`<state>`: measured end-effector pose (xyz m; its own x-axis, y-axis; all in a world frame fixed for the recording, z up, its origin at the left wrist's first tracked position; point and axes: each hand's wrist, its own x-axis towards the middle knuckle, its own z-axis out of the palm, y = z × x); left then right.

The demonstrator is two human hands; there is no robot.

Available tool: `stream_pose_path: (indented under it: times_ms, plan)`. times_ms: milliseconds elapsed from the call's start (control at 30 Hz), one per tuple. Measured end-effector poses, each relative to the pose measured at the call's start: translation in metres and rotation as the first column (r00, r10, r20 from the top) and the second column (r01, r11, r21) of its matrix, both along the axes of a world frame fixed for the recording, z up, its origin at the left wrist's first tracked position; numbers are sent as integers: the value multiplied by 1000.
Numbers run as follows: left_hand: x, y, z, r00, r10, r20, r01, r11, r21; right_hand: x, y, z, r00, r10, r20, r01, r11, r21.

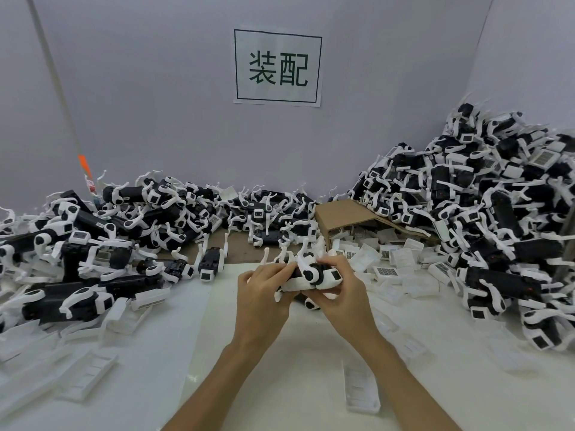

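Note:
A black-and-white toy robot dog (pixel 314 275) is held over the middle of the white table (pixel 280 353), its white legs sticking up and out. My left hand (pixel 261 293) grips its left end with curled fingers. My right hand (pixel 345 290) holds its right end, fingers wrapped under the body and thumb on top. The underside of the toy is hidden by my fingers.
Heaps of the same toy dogs lie to the left (pixel 77 244) and tower at the right (pixel 497 213). White plastic covers (pixel 362 390) are scattered on the table, more beside a tipped cardboard box (pixel 345 213). A paper sign (pixel 278 67) hangs on the back wall.

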<state>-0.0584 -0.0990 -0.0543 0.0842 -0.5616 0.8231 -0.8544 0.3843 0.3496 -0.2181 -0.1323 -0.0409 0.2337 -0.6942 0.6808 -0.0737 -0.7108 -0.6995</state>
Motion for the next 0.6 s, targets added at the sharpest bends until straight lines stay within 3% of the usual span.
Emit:
stream_pose_path:
  times_ms: [200,300,433,600]
  plan:
    - [1,3,0,1000,-5,-24,5,1000,4,-1,-4,-1,1000,-25,-13,26,999,38]
    - [-8,13,6,963,-117,-243,149,982,117,-7,-6,6,996,15,90,-32,981,193]
    - [-15,17,15,720,-345,-602,497,862,99,-14,-4,15,970,94,223,-174,910,375]
    - [-5,11,17,562,-315,-765,597,795,111,-19,-3,16,969,232,83,-242,836,492]
